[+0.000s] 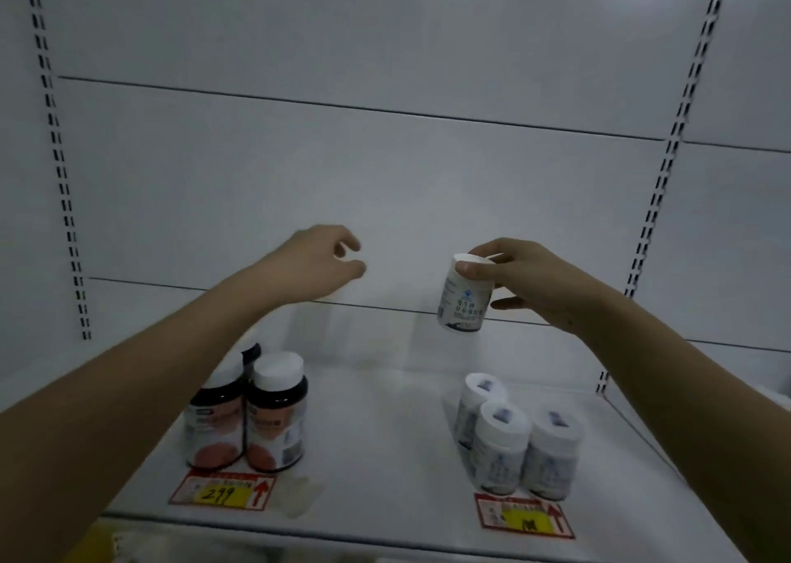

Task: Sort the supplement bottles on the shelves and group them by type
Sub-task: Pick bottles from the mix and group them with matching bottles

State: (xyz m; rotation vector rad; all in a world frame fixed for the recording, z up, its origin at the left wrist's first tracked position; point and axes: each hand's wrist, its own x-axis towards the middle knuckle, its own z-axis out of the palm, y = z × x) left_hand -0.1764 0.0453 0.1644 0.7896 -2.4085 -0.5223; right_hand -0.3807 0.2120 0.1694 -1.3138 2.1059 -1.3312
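Right hand point(528, 282): grip clamped on white bottle point(464, 295), held by cap, raised above shelf point(385, 434). Left hand point(319, 263): grip apart, fingers loosely curled, nothing touched.

Dim, greyish overhead light; soft glare top; slight blur; wide-angle bending at edges.
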